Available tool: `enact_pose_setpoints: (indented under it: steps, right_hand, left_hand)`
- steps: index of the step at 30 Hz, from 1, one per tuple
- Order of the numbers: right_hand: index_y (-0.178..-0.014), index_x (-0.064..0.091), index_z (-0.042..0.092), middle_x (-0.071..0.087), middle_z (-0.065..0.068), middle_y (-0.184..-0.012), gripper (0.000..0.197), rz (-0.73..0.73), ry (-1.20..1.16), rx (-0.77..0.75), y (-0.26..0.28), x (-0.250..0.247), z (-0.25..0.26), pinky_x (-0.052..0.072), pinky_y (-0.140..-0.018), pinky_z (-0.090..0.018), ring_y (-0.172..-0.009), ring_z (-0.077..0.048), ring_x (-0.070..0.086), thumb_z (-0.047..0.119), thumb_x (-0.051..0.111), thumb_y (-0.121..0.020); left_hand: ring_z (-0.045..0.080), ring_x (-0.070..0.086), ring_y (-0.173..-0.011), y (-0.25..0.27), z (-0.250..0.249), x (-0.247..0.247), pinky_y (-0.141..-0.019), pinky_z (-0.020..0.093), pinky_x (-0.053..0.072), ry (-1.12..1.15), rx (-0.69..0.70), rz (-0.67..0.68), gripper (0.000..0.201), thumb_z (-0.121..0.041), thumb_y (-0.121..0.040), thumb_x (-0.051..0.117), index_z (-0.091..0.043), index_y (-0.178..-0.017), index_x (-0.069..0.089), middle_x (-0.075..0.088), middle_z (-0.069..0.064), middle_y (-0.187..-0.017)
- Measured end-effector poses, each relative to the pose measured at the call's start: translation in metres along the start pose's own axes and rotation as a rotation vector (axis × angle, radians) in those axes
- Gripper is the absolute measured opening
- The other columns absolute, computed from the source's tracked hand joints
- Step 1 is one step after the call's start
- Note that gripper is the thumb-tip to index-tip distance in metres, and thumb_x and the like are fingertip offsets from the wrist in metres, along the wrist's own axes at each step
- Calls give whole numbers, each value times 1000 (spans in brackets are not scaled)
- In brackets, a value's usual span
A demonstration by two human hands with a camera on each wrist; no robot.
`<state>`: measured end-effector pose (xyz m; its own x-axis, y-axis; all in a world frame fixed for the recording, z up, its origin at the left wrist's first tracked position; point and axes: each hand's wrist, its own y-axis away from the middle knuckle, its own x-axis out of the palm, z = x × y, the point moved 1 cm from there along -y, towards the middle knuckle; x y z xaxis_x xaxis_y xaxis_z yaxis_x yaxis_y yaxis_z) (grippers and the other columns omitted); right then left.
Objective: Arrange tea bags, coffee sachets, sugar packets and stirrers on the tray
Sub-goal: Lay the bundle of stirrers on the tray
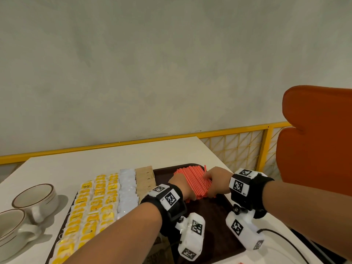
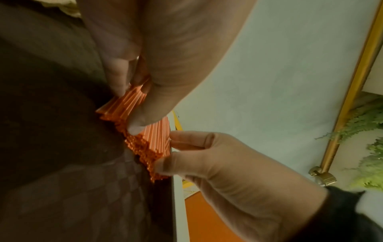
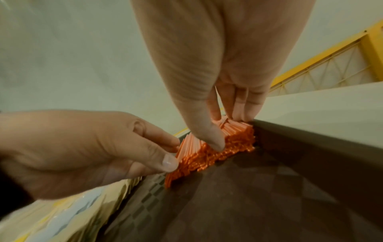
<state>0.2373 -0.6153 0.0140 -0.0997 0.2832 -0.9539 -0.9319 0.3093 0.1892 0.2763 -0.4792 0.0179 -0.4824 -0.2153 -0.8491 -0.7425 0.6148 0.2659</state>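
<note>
A dark brown tray (image 1: pixel 209 216) carries rows of yellow tea bags (image 1: pixel 95 202), white sugar packets (image 1: pixel 127 191) and tan sachets (image 1: pixel 145 180). At its far right lies a stack of orange-red stirrers (image 1: pixel 192 180). My left hand (image 1: pixel 180 185) holds the stack's left side, its thumb on the near ends. My right hand (image 1: pixel 209 181) holds the right side. In the left wrist view my left hand (image 2: pixel 130 109) pinches the stirrers (image 2: pixel 149 135) between thumb and fingers. In the right wrist view my right hand (image 3: pixel 228 131) spans the stirrers (image 3: pixel 207 155), thumb near, fingers far.
Two cream mugs (image 1: pixel 36 199) stand on the white table (image 1: pixel 95 161) left of the tray. An orange chair back (image 1: pixel 316 141) rises at the right. A yellow railing (image 1: pixel 238 130) runs behind the table. Bare tray floor lies in front of the stirrers.
</note>
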Motion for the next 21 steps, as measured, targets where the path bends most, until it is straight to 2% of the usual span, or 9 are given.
enact_pose_setpoints:
  steps: [3,6,8,9,11,13,15,17,21]
  right_hand:
    - [-77,68,-5,52,-9,-60,21,-92,-190,73,-4,1,0,37,-55,-25,-61,-16,46,15,64,-75]
    - [-90,74,-1,72,-9,-86,24,-138,-217,65,-12,0,-2,52,-65,-30,-75,-20,66,13,58,-81]
    - [-93,75,2,74,-8,-100,25,-142,-216,54,-14,0,-5,56,-77,-31,-88,-22,69,12,55,-83]
    - [-94,76,3,74,-8,-102,25,-147,-214,52,-15,-1,-7,56,-80,-32,-90,-22,69,12,55,-83]
    - [-92,76,5,74,-7,-97,23,-151,-223,48,-15,-2,-8,56,-76,-31,-83,-19,69,11,55,-83]
    - [-90,73,-1,71,-14,-85,23,-145,-237,35,-13,-2,-7,53,-67,-30,-69,-17,60,8,54,-81]
    - [-88,70,-5,66,-20,-84,21,-144,-231,41,-11,-2,-5,54,-74,-36,-69,-18,58,6,54,-80]
    - [-85,68,2,67,-13,-90,15,-131,-219,50,-3,-5,-2,52,-87,-38,-81,-20,64,8,55,-81]
    - [-127,54,1,62,-14,-122,43,-125,-280,53,32,-15,7,49,-97,-40,-112,-26,60,12,58,-85]
  left_hand:
    - [19,58,-88,-2,4,1,-58,17,38,21,-5,-37,17,-12,-84,70,-5,-98,64,64,10,-96]
    - [20,64,-82,-6,10,3,-58,18,41,116,-8,-17,10,-9,-81,72,-10,-77,63,64,5,-79]
    - [20,66,-81,-4,11,0,-63,20,45,185,-28,-40,17,-8,-79,73,-14,-71,59,64,4,-80]
    - [22,66,-93,0,9,-2,-71,22,48,180,-16,-58,9,-9,-80,73,-10,-83,65,66,7,-92]
    - [23,57,-116,1,11,-2,-90,26,45,137,-30,-99,39,-12,-82,72,-3,-119,61,61,10,-123]
    - [23,52,-123,0,11,-2,-97,27,41,101,-24,-126,51,-13,-83,71,-2,-130,53,55,11,-134]
    - [23,51,-124,-3,13,-2,-98,26,41,90,-31,-124,53,-12,-83,71,-2,-131,52,54,11,-135]
    - [23,52,-122,-1,12,-2,-96,26,42,98,-26,-122,52,-10,-82,71,-1,-131,52,55,11,-133]
    - [16,52,-111,13,11,-5,-76,12,44,199,47,-122,61,-9,-82,71,-2,-137,45,53,4,-118]
